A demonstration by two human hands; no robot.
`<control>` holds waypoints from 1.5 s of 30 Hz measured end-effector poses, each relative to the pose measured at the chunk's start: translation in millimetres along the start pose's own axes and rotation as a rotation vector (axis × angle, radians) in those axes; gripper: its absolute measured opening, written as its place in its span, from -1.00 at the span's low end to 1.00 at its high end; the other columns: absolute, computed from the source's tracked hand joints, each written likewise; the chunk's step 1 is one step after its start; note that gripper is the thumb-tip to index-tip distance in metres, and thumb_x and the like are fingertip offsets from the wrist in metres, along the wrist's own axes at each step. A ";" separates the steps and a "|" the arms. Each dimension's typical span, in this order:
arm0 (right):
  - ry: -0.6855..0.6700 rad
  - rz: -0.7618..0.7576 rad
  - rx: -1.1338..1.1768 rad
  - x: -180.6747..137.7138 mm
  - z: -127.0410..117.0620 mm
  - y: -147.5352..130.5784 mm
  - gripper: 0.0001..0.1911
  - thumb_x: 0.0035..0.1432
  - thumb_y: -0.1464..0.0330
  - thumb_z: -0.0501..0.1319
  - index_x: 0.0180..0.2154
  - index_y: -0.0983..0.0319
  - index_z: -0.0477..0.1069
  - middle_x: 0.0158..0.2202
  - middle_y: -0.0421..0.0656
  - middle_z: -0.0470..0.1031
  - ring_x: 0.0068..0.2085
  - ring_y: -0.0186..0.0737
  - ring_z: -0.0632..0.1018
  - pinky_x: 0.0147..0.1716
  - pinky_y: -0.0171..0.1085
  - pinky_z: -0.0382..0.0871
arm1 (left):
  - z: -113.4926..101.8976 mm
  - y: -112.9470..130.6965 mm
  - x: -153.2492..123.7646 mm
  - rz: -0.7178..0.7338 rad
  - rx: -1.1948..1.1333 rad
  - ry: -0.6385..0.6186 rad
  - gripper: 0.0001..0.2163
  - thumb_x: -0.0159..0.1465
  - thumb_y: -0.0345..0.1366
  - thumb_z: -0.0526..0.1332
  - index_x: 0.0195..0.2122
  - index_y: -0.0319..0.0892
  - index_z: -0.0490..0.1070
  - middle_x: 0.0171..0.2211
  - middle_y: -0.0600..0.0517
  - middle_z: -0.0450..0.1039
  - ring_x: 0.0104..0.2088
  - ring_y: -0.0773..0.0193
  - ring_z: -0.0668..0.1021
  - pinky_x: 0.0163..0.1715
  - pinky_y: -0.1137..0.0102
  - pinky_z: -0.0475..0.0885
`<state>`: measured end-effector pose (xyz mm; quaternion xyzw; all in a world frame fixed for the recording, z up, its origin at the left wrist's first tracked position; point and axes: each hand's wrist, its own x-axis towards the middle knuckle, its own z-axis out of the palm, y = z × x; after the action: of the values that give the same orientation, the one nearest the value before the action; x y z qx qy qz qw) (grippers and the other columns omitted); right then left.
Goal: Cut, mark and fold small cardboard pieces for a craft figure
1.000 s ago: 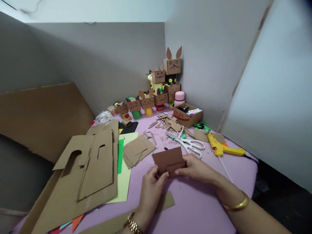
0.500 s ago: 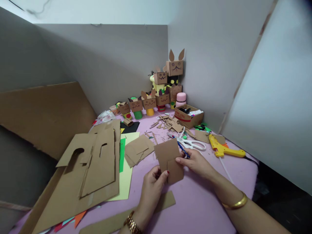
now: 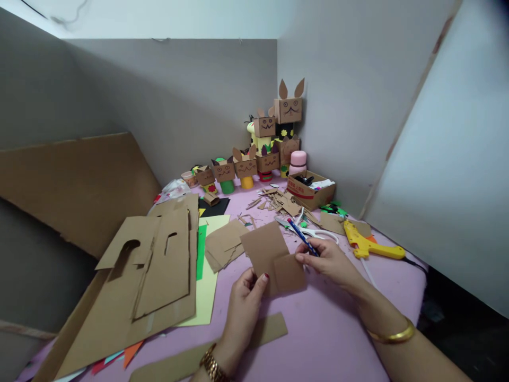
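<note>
My left hand (image 3: 244,300) pinches the lower edge of a brown cardboard piece (image 3: 264,249), thumb on top, holding it with a smaller cardboard square (image 3: 289,273) laid over its lower right corner. My right hand (image 3: 330,262) is closed on a blue pen (image 3: 300,236) and its fingers rest at the right edge of the small square. The pen points up and to the left. Both pieces lie just above the pink table (image 3: 318,339).
White scissors (image 3: 314,232) and a yellow glue gun (image 3: 368,245) lie right of the hands. Large cut cardboard sheets (image 3: 155,270) over coloured paper fill the left. Cardboard scraps, a small box (image 3: 310,191) and several cardboard animal figures (image 3: 258,156) stand at the back corner.
My right hand has picked up the blue pen. The cardboard pieces were turned from lying wide to tilted, the small square now at the lower right.
</note>
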<state>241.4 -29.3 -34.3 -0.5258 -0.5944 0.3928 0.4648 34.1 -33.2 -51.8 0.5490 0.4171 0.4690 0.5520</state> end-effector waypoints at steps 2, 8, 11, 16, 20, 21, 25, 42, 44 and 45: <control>0.005 -0.060 -0.035 -0.4 -0.7 -0.1 -0.82 0.00 0.24 0.25 -0.45 0.24 0.44 -0.58 -0.27 0.34 -0.59 -0.37 0.28 -0.63 -0.37 0.11 | 0.1 1.8 -0.1 -0.003 0.002 0.000 -0.81 0.15 -0.23 0.24 -0.28 -0.23 0.51 -0.29 -0.08 0.56 -0.25 0.12 0.51 -0.23 0.35 0.37; 0.033 -0.156 -0.113 -0.6 8.3 1.7 -0.89 0.04 0.33 0.23 -0.44 0.23 0.46 -0.52 -0.22 0.43 -0.47 -0.27 0.39 -0.48 -0.32 0.21 | 0.4 3.2 -0.8 -0.019 0.080 -0.010 -0.79 0.16 -0.21 0.21 -0.29 -0.23 0.51 -0.40 -0.02 0.53 -0.37 0.20 0.48 -0.34 0.41 0.35; 0.036 -0.195 -0.152 -1.0 12.9 2.2 -0.94 0.02 0.38 0.24 -0.46 0.22 0.46 -0.50 -0.20 0.45 -0.42 -0.23 0.42 -0.42 -0.30 0.22 | 0.0 2.1 -0.8 -0.026 0.128 0.009 -0.80 0.16 -0.22 0.21 -0.31 -0.25 0.50 -0.47 0.02 0.48 -0.48 0.28 0.41 -0.46 0.46 0.30; 0.047 -0.264 -0.190 -2.5 14.8 3.3 -0.94 0.05 0.41 0.21 -0.45 0.22 0.45 -0.49 -0.19 0.43 -0.40 -0.22 0.43 -0.38 -0.28 0.23 | -1.5 -0.5 -0.6 -0.005 0.155 0.008 -0.81 0.16 -0.23 0.21 -0.35 -0.26 0.48 -0.50 0.04 0.45 -0.51 0.30 0.38 -0.50 0.47 0.27; 0.056 -0.283 -0.187 -3.7 16.5 3.7 -0.93 0.05 0.44 0.19 -0.45 0.21 0.44 -0.49 -0.21 0.40 -0.40 -0.23 0.41 -0.38 -0.28 0.21 | -2.1 -4.1 -0.1 0.026 0.169 -0.015 -0.81 0.14 -0.24 0.23 -0.30 -0.25 0.48 -0.41 0.00 0.51 -0.41 0.23 0.46 -0.41 0.43 0.34; 0.055 -0.279 -0.181 -3.7 17.0 3.9 -0.94 0.04 0.44 0.20 -0.45 0.21 0.43 -0.49 -0.21 0.40 -0.40 -0.23 0.40 -0.37 -0.28 0.21 | -1.9 -4.6 0.0 0.033 0.171 -0.023 -0.80 0.13 -0.25 0.24 -0.28 -0.25 0.48 -0.37 -0.02 0.53 -0.37 0.21 0.48 -0.37 0.42 0.35; 0.072 -0.200 -0.125 -1.5 15.9 5.7 -0.91 0.02 0.41 0.23 -0.34 0.21 0.39 -0.42 -0.21 0.41 -0.37 -0.24 0.39 -0.37 -0.29 0.21 | -1.6 -4.2 -1.7 0.083 0.235 -0.042 -0.79 0.18 -0.23 0.20 -0.22 -0.23 0.47 -0.29 -0.05 0.53 -0.29 0.16 0.49 -0.31 0.39 0.36; -0.190 0.187 0.199 4.4 -3.7 7.6 -0.66 -0.03 0.10 0.29 -0.43 0.24 0.35 -0.64 -0.32 0.37 -0.69 -0.50 0.15 -0.71 -0.43 -0.06 | -6.1 -9.7 -0.2 0.063 0.383 -0.108 -0.82 0.16 -0.21 0.20 -0.37 -0.23 0.48 -0.44 0.02 0.49 -0.41 0.22 0.45 -0.42 0.44 0.31; -0.199 0.210 0.210 4.6 0.2 8.0 -0.66 -0.06 0.11 0.30 -0.46 0.25 0.35 -0.65 -0.32 0.37 -0.70 -0.51 0.14 -0.72 -0.43 -0.07 | -6.0 -9.6 0.8 0.050 0.370 -0.124 -0.82 0.15 -0.23 0.21 -0.32 -0.23 0.50 -0.39 -0.01 0.53 -0.36 0.19 0.48 -0.37 0.43 0.34; -0.199 0.219 0.213 4.7 1.4 7.9 -0.66 -0.06 0.11 0.30 -0.47 0.25 0.35 -0.65 -0.32 0.37 -0.70 -0.51 0.14 -0.72 -0.43 -0.08 | -6.0 -9.7 1.5 0.042 0.368 -0.129 -0.81 0.15 -0.24 0.21 -0.31 -0.23 0.50 -0.37 -0.02 0.55 -0.35 0.18 0.49 -0.36 0.42 0.35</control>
<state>242.0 -23.5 -41.6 -0.4935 -0.5317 0.5519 0.4112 29.1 -30.0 -61.7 0.6784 0.4478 0.3600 0.4578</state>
